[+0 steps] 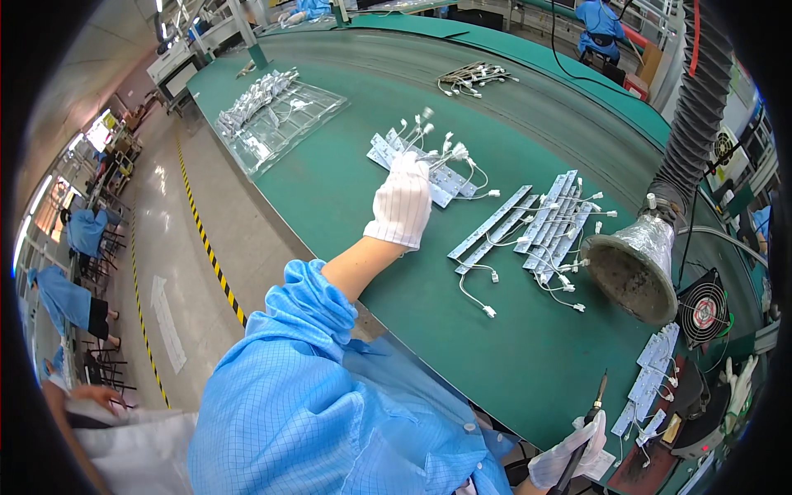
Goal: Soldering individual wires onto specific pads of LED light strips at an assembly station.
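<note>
Reaching for a wired strip while the iron waits

Stretching well out over the green bench mat [462,330], the left hand [402,200], in a white glove, lies on the far cluster of strip boards [429,165], its fingers curled down onto one of the pale strips with white leads and plugs. It looks closed on that strip, though the glove hides the fingertips, so the grip itself is a judgement. The right hand [569,458], also gloved, sits low at the near edge, wrapped around a soldering iron [587,429] with its tip pointing up and away.

The step in hand seems to be picking up: one strip is being taken from the far cluster while the tool is kept ready. Any lift would call for freeing that strip's leads from its neighbours, since the wires lie tangled across each other.

Counted: two gloved hands, one iron, one fume extraction hood [631,268] on a ribbed hose. The far cluster holds perhaps three or four strips; the overlap makes it uncertain. The middle group of strips [536,227] shows about eight, fanned side by side. A further small stack of boards [652,375] lies near the iron, a clear tray [280,120] of parts sits far left, and a loose wire bundle [474,78] lies beyond
</note>
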`<state>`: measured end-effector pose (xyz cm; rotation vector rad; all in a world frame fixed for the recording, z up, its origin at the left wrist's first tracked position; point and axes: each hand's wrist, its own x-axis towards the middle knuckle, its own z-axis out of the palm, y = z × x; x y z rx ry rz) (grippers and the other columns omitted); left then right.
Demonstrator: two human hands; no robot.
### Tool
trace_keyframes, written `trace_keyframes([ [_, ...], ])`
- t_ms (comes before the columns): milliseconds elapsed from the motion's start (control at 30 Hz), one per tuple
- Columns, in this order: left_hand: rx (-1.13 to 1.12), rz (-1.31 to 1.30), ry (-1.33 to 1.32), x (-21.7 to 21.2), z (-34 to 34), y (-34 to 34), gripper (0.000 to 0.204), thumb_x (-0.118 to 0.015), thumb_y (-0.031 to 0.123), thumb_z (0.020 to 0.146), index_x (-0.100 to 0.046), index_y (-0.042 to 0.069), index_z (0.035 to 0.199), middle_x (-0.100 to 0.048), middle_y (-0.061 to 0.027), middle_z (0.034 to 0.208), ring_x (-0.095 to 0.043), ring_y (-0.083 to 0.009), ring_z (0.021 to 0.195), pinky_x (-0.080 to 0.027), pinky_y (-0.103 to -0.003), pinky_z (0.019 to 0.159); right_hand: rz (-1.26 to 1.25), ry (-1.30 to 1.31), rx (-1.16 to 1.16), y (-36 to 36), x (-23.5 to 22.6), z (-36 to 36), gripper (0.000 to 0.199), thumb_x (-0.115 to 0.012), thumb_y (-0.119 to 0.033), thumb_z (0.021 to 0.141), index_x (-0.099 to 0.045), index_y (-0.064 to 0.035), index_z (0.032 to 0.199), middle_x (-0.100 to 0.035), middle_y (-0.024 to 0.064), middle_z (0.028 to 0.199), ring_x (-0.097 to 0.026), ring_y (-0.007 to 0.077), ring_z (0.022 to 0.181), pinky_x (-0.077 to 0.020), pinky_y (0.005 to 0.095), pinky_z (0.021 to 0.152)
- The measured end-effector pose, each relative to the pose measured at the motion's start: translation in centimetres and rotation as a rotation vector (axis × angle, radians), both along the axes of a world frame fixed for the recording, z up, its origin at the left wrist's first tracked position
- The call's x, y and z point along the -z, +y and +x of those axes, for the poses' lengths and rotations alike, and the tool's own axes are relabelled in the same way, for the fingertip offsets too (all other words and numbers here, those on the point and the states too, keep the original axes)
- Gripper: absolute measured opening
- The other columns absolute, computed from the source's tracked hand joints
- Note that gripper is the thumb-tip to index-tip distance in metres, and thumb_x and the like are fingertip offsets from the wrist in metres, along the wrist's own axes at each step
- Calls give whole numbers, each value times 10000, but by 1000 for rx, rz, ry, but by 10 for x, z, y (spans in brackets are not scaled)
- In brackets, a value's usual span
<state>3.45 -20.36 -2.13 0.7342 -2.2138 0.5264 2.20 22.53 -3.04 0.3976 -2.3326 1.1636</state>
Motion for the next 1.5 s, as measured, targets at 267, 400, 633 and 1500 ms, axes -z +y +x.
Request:
trace_keyframes([
  [267,-227,-259,44,-26,26,-12,266,-503,135,902,-575,-72,1053,-608,-208,1117,-654,-257,824,-532,-292,599,-1,-68,2,1,-2,1,315,-434,-178,975,-546,60,1148,-585,159,1062,-580,212,812,-489,299,714],
  [400,-142,-5,12,-6,27,9,269,-528,75,828,-565,-31,1073,-607,-173,1070,-598,-274,969,-538,-317,655,8,-104,17,-4,-12,4,324,-434,-193,976,-550,56,1147,-579,157,1072,-581,210,839,-494,297,721],
  [633,9,315,-225,-20,5,41,400,-588,248,822,-503,106,1187,-527,-118,1055,-542,-298,978,-501,-353,752,-62,-106,-19,0,-4,0,323,-432,-194,978,-555,59,1136,-586,154,1073,-585,209,832,-498,296,714],
  [1500,206,435,-206,-9,-9,29,384,-607,402,820,-597,95,1050,-528,-154,1123,-520,-326,1016,-495,-385,798,96,-190,-62,-4,-38,0,273,-527,-171,931,-614,67,1031,-637,187,900,-644,251,724,-526,308,643],
])
